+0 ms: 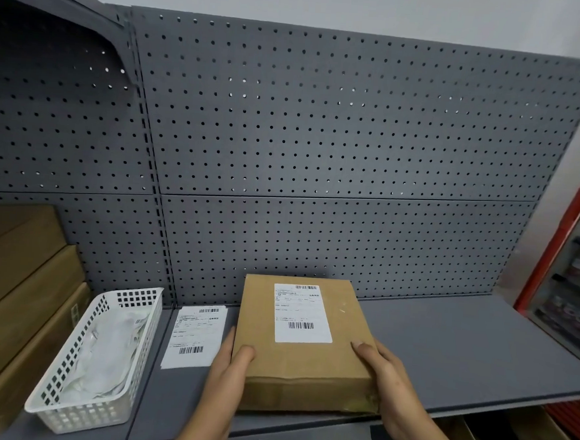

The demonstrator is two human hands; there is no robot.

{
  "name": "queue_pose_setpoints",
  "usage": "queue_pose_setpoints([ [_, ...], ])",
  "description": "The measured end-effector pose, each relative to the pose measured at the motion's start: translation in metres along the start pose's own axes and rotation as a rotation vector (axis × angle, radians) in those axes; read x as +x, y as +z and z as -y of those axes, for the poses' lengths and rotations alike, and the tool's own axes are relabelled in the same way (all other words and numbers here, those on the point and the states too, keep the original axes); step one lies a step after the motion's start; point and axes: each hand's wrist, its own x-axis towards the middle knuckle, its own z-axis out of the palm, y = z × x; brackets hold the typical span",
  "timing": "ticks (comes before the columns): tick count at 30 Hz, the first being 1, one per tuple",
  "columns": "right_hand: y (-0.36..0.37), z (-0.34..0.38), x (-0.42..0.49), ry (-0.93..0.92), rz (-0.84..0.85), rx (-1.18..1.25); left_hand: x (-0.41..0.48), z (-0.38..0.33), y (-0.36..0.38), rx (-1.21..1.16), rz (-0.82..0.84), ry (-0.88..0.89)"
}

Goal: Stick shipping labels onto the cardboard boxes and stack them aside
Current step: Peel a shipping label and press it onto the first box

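And here is the cardboard box (303, 358), flat on the grey shelf (461, 352) at six o'clock in the view, its near end right at the shelf's front edge. A white shipping label (302, 315) sits on its top face, toward twelve o'clock of the lid, barcodes top and bottom.

Both hands are on it. The left hand (228, 365) takes the near corner at eight o'clock of the box, thumb pressed on top, fingers wrapped along the side wall. The right hand (379, 372) mirrors it at four o'clock, thumb on the lid and fingers curled round the right edge, their tips out of sight. Whether the box is lifted clear of the shelf, there is no telling.

At nine o'clock of the box, just beside it, a loose label sheet (196, 337) lies flat on the shelf. Further out at nine, a white plastic basket (79, 414) holds crumpled white paper (104, 354). Beyond that, at the left edge, a stack of brown boxes (13, 286). A grey pegboard (322, 136) fills the back, and a red-framed cabinet (553, 259) stands at three o'clock.
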Motion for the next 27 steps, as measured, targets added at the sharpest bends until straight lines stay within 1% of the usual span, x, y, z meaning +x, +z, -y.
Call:
queue_pose_setpoints([
  [4, -0.015, 0.018, 0.001, -0.011, -0.016, -0.031, 0.004, -0.01, 0.019, 0.007, -0.01, 0.072],
  [9, -0.046, 0.045, 0.0, -0.074, -0.06, -0.079, 0.001, -0.018, 0.06, -0.013, 0.003, 0.098],
  [12, -0.068, 0.058, 0.0, -0.092, -0.055, -0.126, 0.001, -0.018, 0.086, -0.031, 0.01, 0.114],
  [20, -0.139, 0.07, 0.019, -0.112, -0.089, -0.194, 0.0, -0.014, 0.155, -0.04, 0.067, 0.104],
  [24, -0.181, 0.075, 0.036, -0.116, -0.141, -0.201, -0.004, -0.011, 0.193, -0.024, 0.113, 0.058],
  [27, -0.211, 0.08, 0.046, -0.12, -0.146, -0.221, -0.001, -0.005, 0.224, -0.002, 0.145, 0.037],
])
